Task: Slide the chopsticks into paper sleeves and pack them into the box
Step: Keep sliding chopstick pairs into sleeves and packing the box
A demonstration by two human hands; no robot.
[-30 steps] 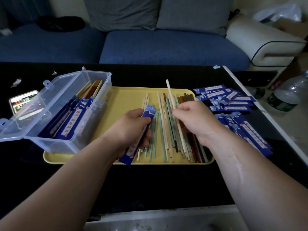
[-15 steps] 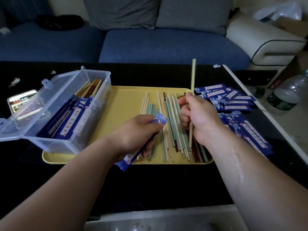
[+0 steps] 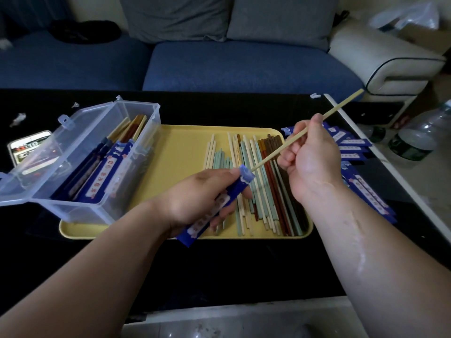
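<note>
From the head view, your left grip [image 3: 195,198] is clamped round a blue paper sleeve [image 3: 228,195], its mouth tilted up and to the right so it faces the incoming stick. Your right grip [image 3: 310,157] pinches one pale chopstick [image 3: 271,155] near mid-length, wrist cocked. The tip sits right at that mouth and the far end angles up over the spare sleeves [image 3: 353,147] on the desk [image 3: 219,264]. Loose chopsticks [image 3: 256,186] lie underneath on the yellow tray [image 3: 185,147]. The clear box [image 3: 73,208], lid open, waits at its left end, already partly packed.

Black table [image 3: 219,272] bears yellow tray [image 3: 183,147], phone [image 3: 26,147] and blue sleeves [image 3: 351,148]
</note>
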